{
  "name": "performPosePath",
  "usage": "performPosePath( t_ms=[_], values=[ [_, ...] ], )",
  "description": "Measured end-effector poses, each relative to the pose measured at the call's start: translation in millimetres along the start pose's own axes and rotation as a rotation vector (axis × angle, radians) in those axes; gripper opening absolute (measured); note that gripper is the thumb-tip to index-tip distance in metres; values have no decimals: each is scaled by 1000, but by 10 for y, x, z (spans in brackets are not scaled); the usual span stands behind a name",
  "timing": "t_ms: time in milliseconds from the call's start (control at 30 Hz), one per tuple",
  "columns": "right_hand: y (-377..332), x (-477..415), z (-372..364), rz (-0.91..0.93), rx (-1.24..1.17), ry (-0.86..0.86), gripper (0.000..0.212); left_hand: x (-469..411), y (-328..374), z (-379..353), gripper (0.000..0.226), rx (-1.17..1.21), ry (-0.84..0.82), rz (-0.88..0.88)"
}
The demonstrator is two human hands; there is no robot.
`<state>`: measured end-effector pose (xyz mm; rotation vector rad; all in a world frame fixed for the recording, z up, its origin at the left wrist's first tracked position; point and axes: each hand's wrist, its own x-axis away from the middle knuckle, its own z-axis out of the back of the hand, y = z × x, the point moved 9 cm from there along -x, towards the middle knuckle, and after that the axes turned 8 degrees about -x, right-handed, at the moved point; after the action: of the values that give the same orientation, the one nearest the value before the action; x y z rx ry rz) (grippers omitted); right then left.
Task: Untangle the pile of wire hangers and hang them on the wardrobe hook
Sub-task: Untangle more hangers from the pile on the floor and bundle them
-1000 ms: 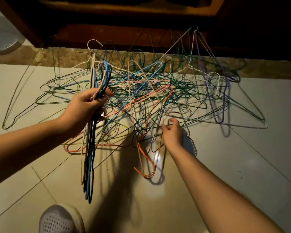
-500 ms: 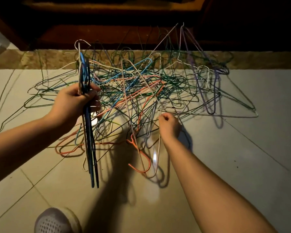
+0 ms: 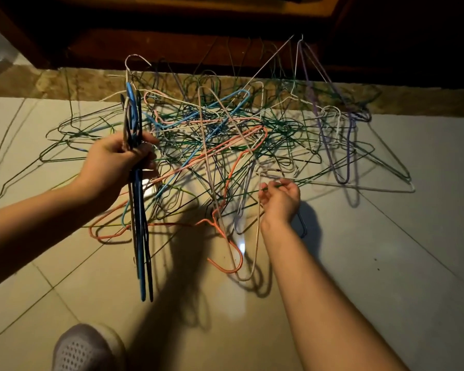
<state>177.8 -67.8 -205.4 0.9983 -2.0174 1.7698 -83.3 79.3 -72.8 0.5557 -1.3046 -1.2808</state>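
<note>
A tangled pile of wire hangers (image 3: 225,135) in green, blue, orange, white and purple lies on the tiled floor. My left hand (image 3: 115,164) is shut on a bundle of sorted hangers (image 3: 140,236), blue, dark and white, held upright with their hooks above my fist and their bodies hanging down. My right hand (image 3: 280,199) sits at the pile's near edge, palm turned up, fingers curled round a thin green wire hanger (image 3: 300,181) that runs into the tangle. No wardrobe hook is visible.
A dark wooden wardrobe base (image 3: 198,41) stands behind the pile, above a stone threshold strip (image 3: 65,81). My grey mesh shoe (image 3: 89,349) is at the bottom left. Beige floor tiles (image 3: 386,250) spread to the right. An orange hanger (image 3: 225,263) pokes toward me.
My right hand has turned palm up and shifted slightly right, now gripping a green wire. My left hand has turned the bundle more upright.
</note>
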Motion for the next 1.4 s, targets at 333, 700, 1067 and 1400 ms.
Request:
performPosePath(
  t_ms=[333, 700, 1067, 1400],
  values=[
    [-764, -312, 743, 352, 354, 451, 33, 23, -29, 78, 22, 16, 20, 0],
    [-598, 164, 256, 576, 674, 231, 9, 1, 4, 9, 24, 10, 36, 5],
    [-135, 46, -337, 455, 1254, -152, 39, 0, -24, -19, 24, 1, 10, 11],
    [-403, -63, -220, 442, 1481, -29, 23, -9, -76, -14, 24, 5, -15, 28]
  ],
)
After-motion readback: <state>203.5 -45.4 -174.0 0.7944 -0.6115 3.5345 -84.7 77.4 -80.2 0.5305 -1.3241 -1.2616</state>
